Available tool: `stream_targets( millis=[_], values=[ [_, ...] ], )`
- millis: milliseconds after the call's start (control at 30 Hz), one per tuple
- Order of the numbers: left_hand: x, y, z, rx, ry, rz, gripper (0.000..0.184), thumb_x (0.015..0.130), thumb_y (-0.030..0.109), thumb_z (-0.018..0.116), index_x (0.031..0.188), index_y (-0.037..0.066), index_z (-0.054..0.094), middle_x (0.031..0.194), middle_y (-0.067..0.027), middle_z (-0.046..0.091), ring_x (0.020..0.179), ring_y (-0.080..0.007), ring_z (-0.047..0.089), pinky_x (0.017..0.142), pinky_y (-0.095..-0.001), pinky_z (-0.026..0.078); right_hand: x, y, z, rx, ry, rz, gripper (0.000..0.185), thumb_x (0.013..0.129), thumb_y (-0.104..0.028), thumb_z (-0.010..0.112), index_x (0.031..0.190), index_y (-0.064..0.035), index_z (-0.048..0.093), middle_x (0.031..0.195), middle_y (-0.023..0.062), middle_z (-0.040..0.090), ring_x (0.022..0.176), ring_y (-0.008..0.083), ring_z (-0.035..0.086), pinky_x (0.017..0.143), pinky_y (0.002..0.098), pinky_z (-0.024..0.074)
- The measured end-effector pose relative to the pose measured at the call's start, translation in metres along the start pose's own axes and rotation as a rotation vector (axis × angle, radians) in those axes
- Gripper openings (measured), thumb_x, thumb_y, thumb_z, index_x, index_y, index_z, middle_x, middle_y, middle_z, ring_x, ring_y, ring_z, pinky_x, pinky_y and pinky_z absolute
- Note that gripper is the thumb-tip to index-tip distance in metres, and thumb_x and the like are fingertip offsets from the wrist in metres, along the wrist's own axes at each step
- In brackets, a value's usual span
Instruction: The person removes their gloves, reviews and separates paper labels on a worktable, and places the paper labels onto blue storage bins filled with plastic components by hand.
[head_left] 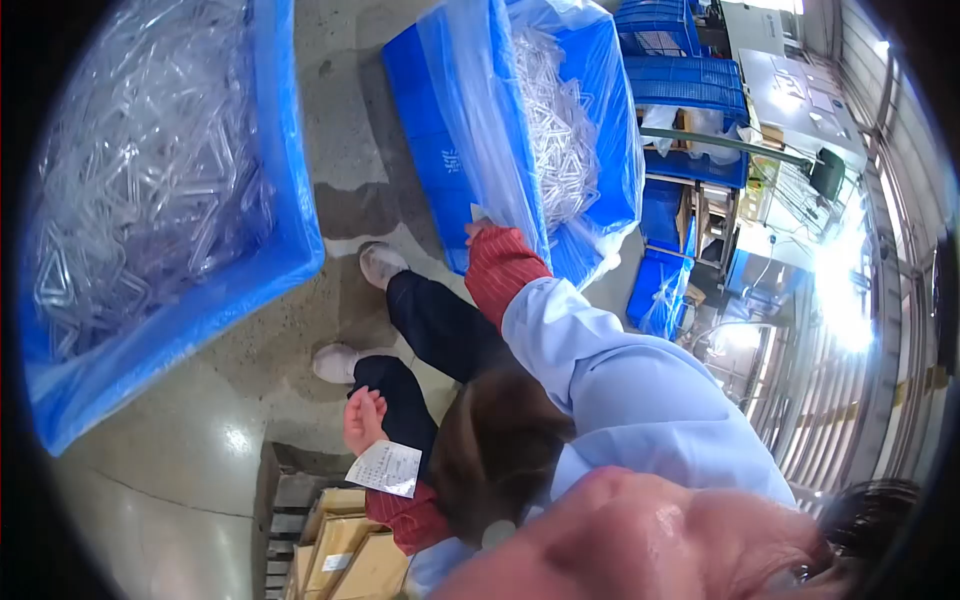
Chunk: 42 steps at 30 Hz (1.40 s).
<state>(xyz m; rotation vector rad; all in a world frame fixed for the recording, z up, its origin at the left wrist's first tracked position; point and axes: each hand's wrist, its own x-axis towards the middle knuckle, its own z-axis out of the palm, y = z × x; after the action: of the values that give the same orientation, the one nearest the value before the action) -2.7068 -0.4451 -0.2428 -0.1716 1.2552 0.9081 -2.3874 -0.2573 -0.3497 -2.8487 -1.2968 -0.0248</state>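
Note:
My right hand point(474, 229), below a red striped cuff, is at the near side of a blue bin point(430, 150) lined with clear plastic film. A small white piece of paper point(478, 212) shows at its fingertips, against the film; the fingers look closed on it, though they are partly hidden. My left hand point(364, 418) hangs lower, palm turned up, fingers loosely curled with nothing visible in them. Across its wrist and red cuff lies a white printed label point(385, 468). Clear bent plastic pieces point(555, 135) fill the lined bin.
Another blue bin point(308, 215) of clear plastic pieces stands at left. Flat cardboard point(340, 545) lies on a pallet point(285, 520) at the bottom. Blue crates point(690, 85) and shelving stand beyond at right. My shoes point(381, 264) are on the concrete floor point(200, 470).

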Motion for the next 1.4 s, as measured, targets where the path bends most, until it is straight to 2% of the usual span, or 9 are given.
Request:
stream_targets(
  millis=[400, 567, 633, 667, 700, 733, 867, 1067, 1400],
  values=[
    [-0.008, 0.088, 0.054, 0.058, 0.016, 0.138, 0.020, 0.080, 0.021, 0.055, 0.095, 0.007, 0.053, 0.079, -0.0053, 0.057, 0.067, -0.0099, 0.054, 0.062, -0.0216, 0.047, 0.007, 0.024, -0.071, 0.035, -0.287, 0.107, 0.028, 0.065, -0.023, 0.059, 0.085, -0.0038, 0.055, 0.075, 0.0132, 0.058, 0.069, 0.0290, 0.055, 0.063, 0.0343, 0.0426],
    [-0.062, 0.133, 0.108, 0.114, -0.005, 0.180, 0.020, 0.080, 0.019, 0.056, 0.095, 0.007, 0.054, 0.079, -0.0050, 0.058, 0.067, -0.0098, 0.054, 0.062, -0.0219, 0.047, -0.041, -0.041, -0.192, 0.209, -0.543, -0.373, 0.029, 0.065, -0.024, 0.059, 0.086, -0.0039, 0.055, 0.076, 0.0134, 0.058, 0.069, 0.0296, 0.055, 0.063, 0.0344, 0.0426],
    [-0.092, 0.154, 0.137, 0.160, -0.042, 0.241, 0.019, 0.081, 0.017, 0.054, 0.096, 0.006, 0.053, 0.082, -0.0058, 0.057, 0.068, -0.0095, 0.054, 0.063, -0.0220, 0.047, -0.052, -0.076, -0.265, 0.334, -0.994, -0.649, 0.035, 0.071, -0.029, 0.056, 0.095, -0.0035, 0.054, 0.081, 0.0126, 0.058, 0.076, 0.0274, 0.055, 0.070, 0.0327, 0.0425],
    [-0.109, 0.165, 0.151, 0.186, -0.058, 0.273, 0.019, 0.081, 0.016, 0.053, 0.096, 0.005, 0.053, 0.084, -0.0062, 0.057, 0.069, -0.0094, 0.054, 0.064, -0.0221, 0.047, -0.069, -0.076, -0.281, 0.719, -1.171, -0.531, 0.036, 0.075, -0.033, 0.055, 0.095, -0.0028, 0.054, 0.083, 0.0099, 0.058, 0.078, 0.0214, 0.055, 0.069, 0.0315, 0.0425],
    [-0.128, 0.176, 0.167, 0.268, -0.036, 0.347, 0.019, 0.081, 0.016, 0.054, 0.096, 0.004, 0.053, 0.083, -0.0056, 0.057, 0.069, -0.0088, 0.053, 0.063, -0.0212, 0.046, -0.084, -0.080, -0.293, 0.896, -0.925, -0.776, 0.038, 0.073, -0.035, 0.055, 0.096, -0.0051, 0.056, 0.086, 0.0079, 0.059, 0.076, 0.0193, 0.056, 0.063, 0.0326, 0.0441],
    [-0.143, 0.185, 0.181, 0.292, -0.047, 0.432, 0.019, 0.080, 0.015, 0.054, 0.096, 0.004, 0.053, 0.082, -0.0053, 0.057, 0.068, -0.0087, 0.054, 0.062, -0.0209, 0.046, -0.087, -0.099, -0.376, 0.911, -1.429, -0.269, 0.041, 0.076, -0.037, 0.055, 0.103, -0.0079, 0.053, 0.087, 0.0043, 0.058, 0.078, 0.0167, 0.054, 0.062, 0.0299, 0.0443],
    [-0.223, 0.225, 0.241, 0.472, -0.050, 0.735, 0.019, 0.079, 0.014, 0.055, 0.095, 0.002, 0.054, 0.080, -0.0050, 0.057, 0.069, -0.0086, 0.053, 0.062, -0.0199, 0.044, -0.103, -0.102, -0.522, 1.193, -1.771, -0.032, 0.046, 0.077, -0.036, 0.054, 0.110, -0.0059, 0.046, 0.093, 0.0036, 0.055, 0.086, 0.0125, 0.053, 0.069, 0.0301, 0.0441],
    [-0.322, 0.255, 0.292, 0.721, -0.026, 0.958, 0.018, 0.080, 0.012, 0.053, 0.092, -0.001, 0.054, 0.080, -0.0052, 0.057, 0.070, -0.0094, 0.052, 0.063, -0.0219, 0.043, -0.111, -0.080, -0.614, 1.337, -1.766, -0.191, 0.037, 0.075, -0.023, 0.060, 0.105, -0.0020, 0.049, 0.088, 0.0033, 0.058, 0.075, 0.0114, 0.056, 0.069, 0.0267, 0.0456],
    [-0.361, 0.249, 0.316, 0.783, 0.000, 1.054, 0.017, 0.078, 0.014, 0.055, 0.089, 0.000, 0.055, 0.075, -0.0053, 0.057, 0.063, -0.0092, 0.052, 0.058, -0.0224, 0.043, -0.109, -0.048, -0.690, 1.322, -1.285, -0.618, 0.009, 0.070, -0.011, 0.060, 0.073, -0.0023, 0.059, 0.065, 0.0004, 0.056, 0.060, 0.0063, 0.051, 0.055, 0.0214, 0.0408]
  ],
)
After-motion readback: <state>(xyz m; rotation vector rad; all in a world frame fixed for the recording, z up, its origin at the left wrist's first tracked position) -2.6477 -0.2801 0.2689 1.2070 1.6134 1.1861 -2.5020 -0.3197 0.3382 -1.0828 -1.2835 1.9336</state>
